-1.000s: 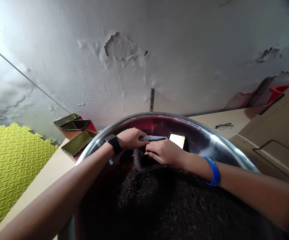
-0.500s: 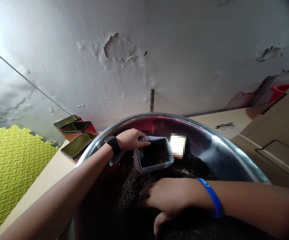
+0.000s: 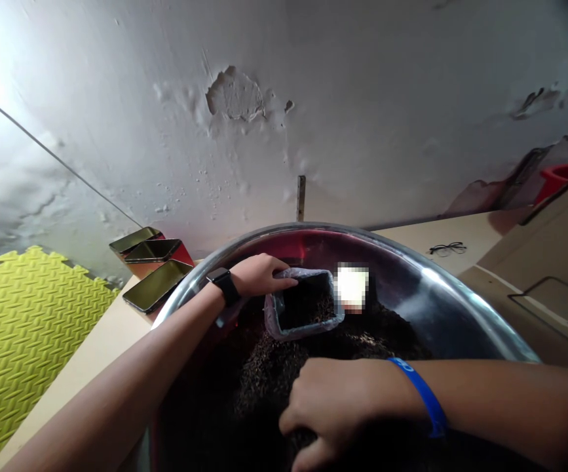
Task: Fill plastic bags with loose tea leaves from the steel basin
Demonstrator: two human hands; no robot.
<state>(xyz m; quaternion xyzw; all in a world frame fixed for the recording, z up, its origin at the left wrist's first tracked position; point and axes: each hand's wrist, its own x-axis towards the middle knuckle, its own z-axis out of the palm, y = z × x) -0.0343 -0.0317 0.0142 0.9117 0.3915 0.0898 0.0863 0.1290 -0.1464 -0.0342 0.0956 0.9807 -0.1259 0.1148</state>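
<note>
A large shiny metal basin [image 3: 465,295] holds a heap of dark, loose dried leaves [image 3: 264,373] that look like tea. Inside it, a rectangular container lined with clear plastic [image 3: 308,330] is tilted slightly, with some of the same leaves at its bottom. My left hand [image 3: 259,274], a black watch at the wrist, grips the container's left rim with the thumb over the edge. Closer to me, my right hand [image 3: 335,400] curls down into the leaves, fingers and thumb closing round some. A blue band [image 3: 421,393] circles that wrist. The fingertips are partly hidden in shadow.
Several open rectangular tins [image 3: 156,285] stand left of the basin on a pale tabletop [image 3: 87,354]. Yellow foam mat [image 3: 33,334] lies beyond. Eyeglasses [image 3: 448,248] rest at the right, near a cardboard box [image 3: 553,255]. A bright pixelated patch sits beside the container.
My right hand has drawn slightly toward me, and its fingers have gone from stretched to curled in the leaves. My left hand keeps hold of the container, which has barely moved.
</note>
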